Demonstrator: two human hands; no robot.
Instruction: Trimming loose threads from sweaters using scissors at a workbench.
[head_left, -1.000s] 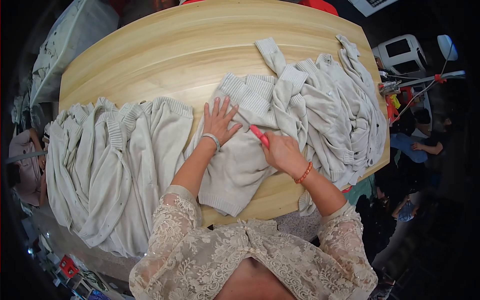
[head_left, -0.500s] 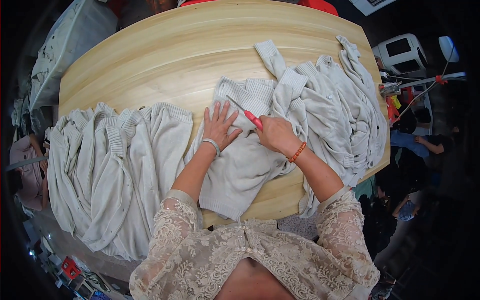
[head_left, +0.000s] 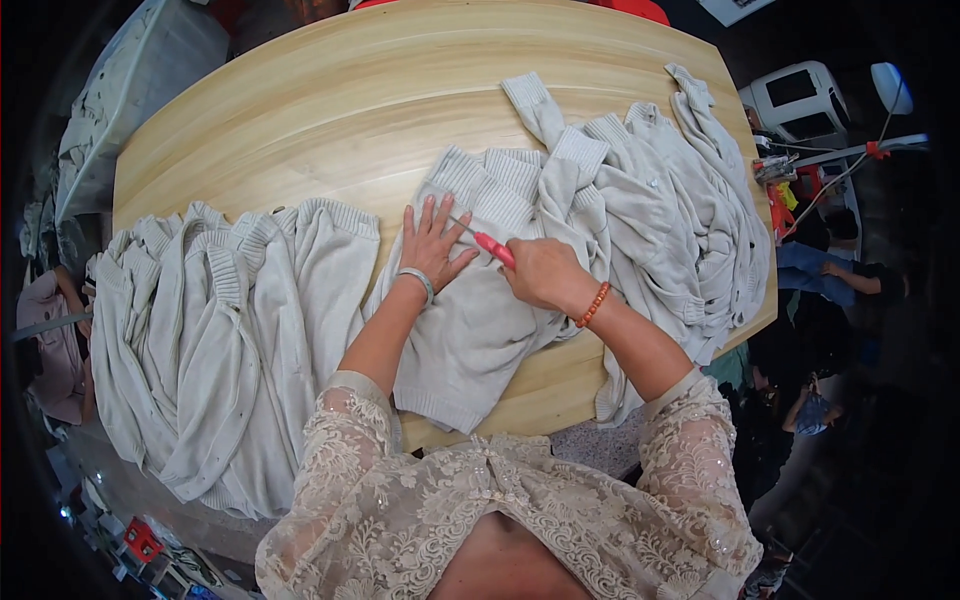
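Note:
A light grey knit sweater [head_left: 460, 340] lies in front of me on the table, its ribbed edges toward the far side. My left hand [head_left: 434, 252] rests flat on it, fingers spread. My right hand [head_left: 546, 274] is closed around a red-handled tool [head_left: 494, 249] with a thin metal shaft. The shaft points left and away from me, its tip close to my left fingers on the knit. What kind of tool it is cannot be made out. A bracelet circles each wrist.
On the left, a heap of similar knit sweaters [head_left: 270, 300] hangs over the near edge of the wooden table [head_left: 300, 130]. More sweaters [head_left: 680, 210] are piled at the right. A translucent bin [head_left: 140, 90] with knitwear stands far left. Beyond the right edge are a lamp [head_left: 890, 88] and other people.
The tool's tip has moved back toward me, from beyond my left fingertips to beside the fingers. My left hand stays flat on the sweater. The whole view has shifted slightly.

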